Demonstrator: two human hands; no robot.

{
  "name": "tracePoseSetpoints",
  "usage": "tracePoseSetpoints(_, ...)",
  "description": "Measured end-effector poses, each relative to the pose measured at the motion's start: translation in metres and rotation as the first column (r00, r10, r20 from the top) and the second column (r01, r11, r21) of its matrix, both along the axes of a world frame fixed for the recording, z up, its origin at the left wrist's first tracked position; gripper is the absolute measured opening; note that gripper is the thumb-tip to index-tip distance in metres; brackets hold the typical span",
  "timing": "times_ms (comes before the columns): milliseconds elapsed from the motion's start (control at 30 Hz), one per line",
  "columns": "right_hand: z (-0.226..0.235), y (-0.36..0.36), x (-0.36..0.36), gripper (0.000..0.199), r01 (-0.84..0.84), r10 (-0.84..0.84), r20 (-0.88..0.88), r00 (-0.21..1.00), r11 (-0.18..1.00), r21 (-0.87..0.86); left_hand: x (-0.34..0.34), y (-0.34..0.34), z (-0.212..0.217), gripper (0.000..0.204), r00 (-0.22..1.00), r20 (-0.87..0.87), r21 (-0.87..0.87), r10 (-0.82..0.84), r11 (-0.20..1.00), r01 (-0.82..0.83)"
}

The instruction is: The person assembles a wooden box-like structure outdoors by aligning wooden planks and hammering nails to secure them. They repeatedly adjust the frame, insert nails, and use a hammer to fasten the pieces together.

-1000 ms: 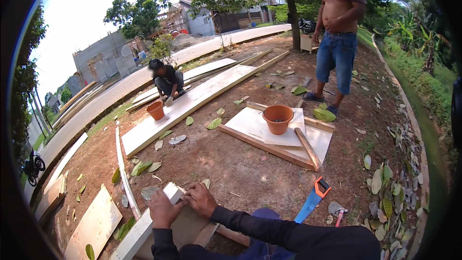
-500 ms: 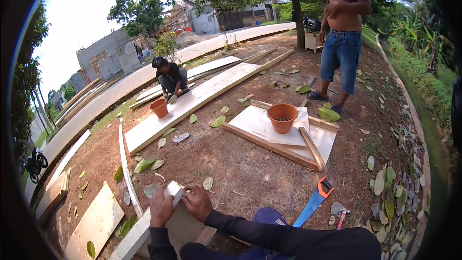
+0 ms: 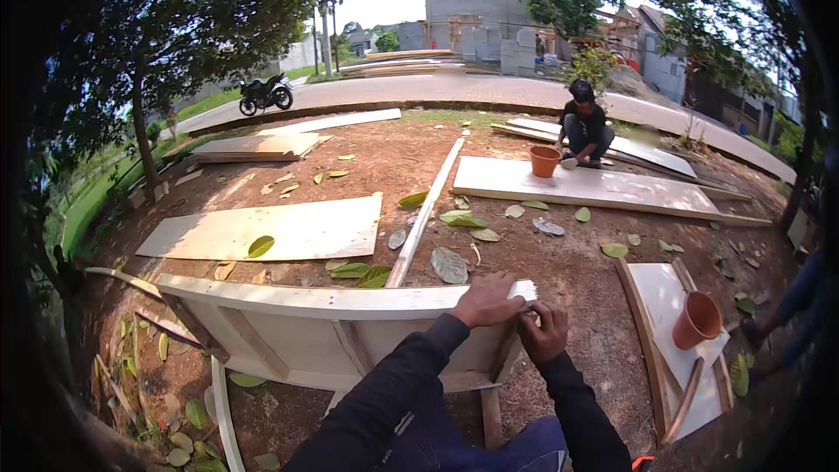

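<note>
Frame is grasped by left hand, grip of right hand beside it unclear.

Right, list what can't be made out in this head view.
Head view:
Left hand: palm hidden by its own back.
Orange object: mostly cut off by the lower edge.
Person at far right: blurred, cut off by the dark lens rim.
Bucket beside the crouching person: contents hidden by its wall.

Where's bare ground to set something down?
Soil between right hand and right-side framed panel; also between plywood sheet and board stack, bar scattered leaves. Crowded: just beyond the wooden frame, with bigger leaves and a batten.
</note>
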State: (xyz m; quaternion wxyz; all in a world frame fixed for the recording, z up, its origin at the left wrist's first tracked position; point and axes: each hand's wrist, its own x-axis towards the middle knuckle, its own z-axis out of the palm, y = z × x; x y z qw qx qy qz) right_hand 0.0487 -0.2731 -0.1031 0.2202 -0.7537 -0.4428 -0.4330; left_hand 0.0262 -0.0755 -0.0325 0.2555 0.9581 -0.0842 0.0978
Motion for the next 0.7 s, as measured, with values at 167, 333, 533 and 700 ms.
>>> tracePoseSetpoints(167, -0.004, -0.023, 0.013, 0.026, -0.107, 0.100, 0.163, 0.981, 0.994, 0.033, -0.008, -0.027, 0.015, 0.064, 0.999, -0.027, -0.061, -0.029, 0.998, 0.027)
tracePoseSetpoints(333, 0.011, -0.017, 0.000, 0.037, -0.125, 0.125, 0.228, 0.966, 0.992, -0.012, -0.020, -0.024, 0.018, 0.068, 1.000, -0.012, -0.046, 0.015, 0.999, -0.016)
tracePoseSetpoints(533, -0.018, -0.011, -0.005, 0.041, 0.092, -0.106, -0.075, 0.992, 0.982, -0.164, -0.009, 0.000, -0.004, 0.064, 0.996, 0.072, 0.113, 0.050, 0.992, -0.058)
tracePoseSetpoints(700, -0.059, -0.011, -0.044, 0.059, 0.050, -0.062, -0.250, 0.966, 0.997, -0.054, -0.014, -0.017, 0.013, 0.086, 0.975, 0.218, 0.354, 0.044, 0.927, -0.121)
